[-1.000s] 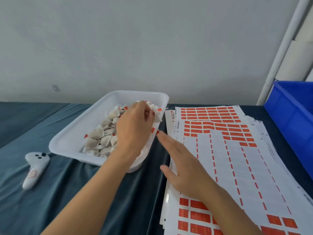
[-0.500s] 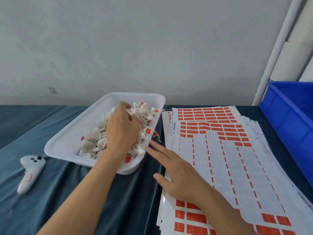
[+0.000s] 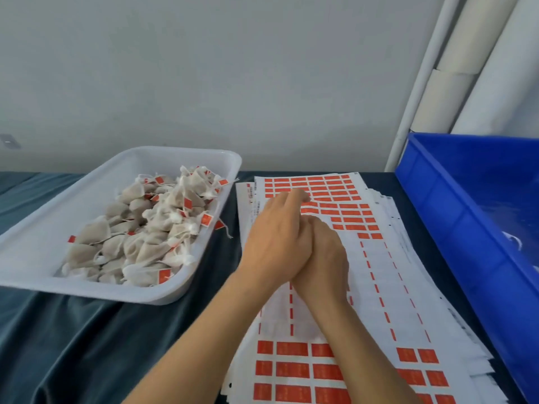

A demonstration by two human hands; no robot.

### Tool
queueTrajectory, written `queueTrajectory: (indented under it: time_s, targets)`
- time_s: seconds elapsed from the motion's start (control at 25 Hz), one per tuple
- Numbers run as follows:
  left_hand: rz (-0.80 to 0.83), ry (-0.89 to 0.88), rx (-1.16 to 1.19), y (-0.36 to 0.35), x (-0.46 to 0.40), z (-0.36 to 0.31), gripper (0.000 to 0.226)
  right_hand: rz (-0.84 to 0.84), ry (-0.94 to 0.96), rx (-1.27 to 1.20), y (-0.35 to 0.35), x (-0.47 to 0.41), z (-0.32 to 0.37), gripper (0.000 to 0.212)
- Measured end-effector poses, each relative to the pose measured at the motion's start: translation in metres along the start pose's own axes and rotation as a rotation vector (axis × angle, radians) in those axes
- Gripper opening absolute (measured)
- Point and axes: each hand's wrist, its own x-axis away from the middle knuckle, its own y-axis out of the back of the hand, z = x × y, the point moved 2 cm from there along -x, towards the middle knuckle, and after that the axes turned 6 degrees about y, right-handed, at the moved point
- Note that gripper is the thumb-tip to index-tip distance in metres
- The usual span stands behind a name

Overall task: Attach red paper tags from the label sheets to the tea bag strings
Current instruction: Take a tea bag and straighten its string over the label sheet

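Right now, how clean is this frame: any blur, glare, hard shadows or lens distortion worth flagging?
Head view: lighting is soft and even, no glare, only a faint shadow under the white tray. Wide-angle bending shows in the leaning pipe and blue bin. The left hand and right hand are slightly soft, fingertips smeared over the label sheets; print on the red tags is unreadable.

Packing workshop, blue crate [image 3: 455, 217], stacked label sheets [image 3: 390, 287] (bulk work)

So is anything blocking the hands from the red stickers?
Nothing visible. The left hand and right hand are already over the white label sheets, fingers at the rows of red paper tags.
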Motion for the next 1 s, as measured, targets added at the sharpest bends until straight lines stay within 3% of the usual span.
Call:
queueTrajectory:
  time_s: [0.16,0.28,0.48,0.6,0.84,0.92,1.0]
  targets:
    - [0.104,0.262,0.401,-0.053,0.007,0.009,0.016,0.042,-0.203,0.223,0.008,-0.013,-0.028,0.038]
    - [0.129,0.31,0.495,-0.065,0.013,0.026,0.018,0.157,-0.237,0.219,0.006,-0.016,-0.037,0.03]
    - [0.21,0.257,0.377,-0.069,0.011,0.032,0.021,0.214,-0.4,-0.017,0.023,-0.032,-0.038,0.015]
    - [0.271,0.209,0.275,-0.073,0.014,0.029,0.022,0.296,-0.358,-0.048,0.052,-0.053,-0.035,0.019]
    - [0.322,0.216,0.237,-0.073,0.016,0.022,0.025,-0.049,-0.201,0.283,0.175,-0.104,-0.059,0.025]
    - [0.324,0.214,0.236,-0.074,0.015,0.022,0.024,-0.015,-0.303,0.483,0.212,-0.114,-0.081,0.023]
    - [0.32,0.213,0.237,-0.075,0.016,0.024,0.024,0.149,-0.478,0.63,0.238,-0.119,-0.105,0.021]
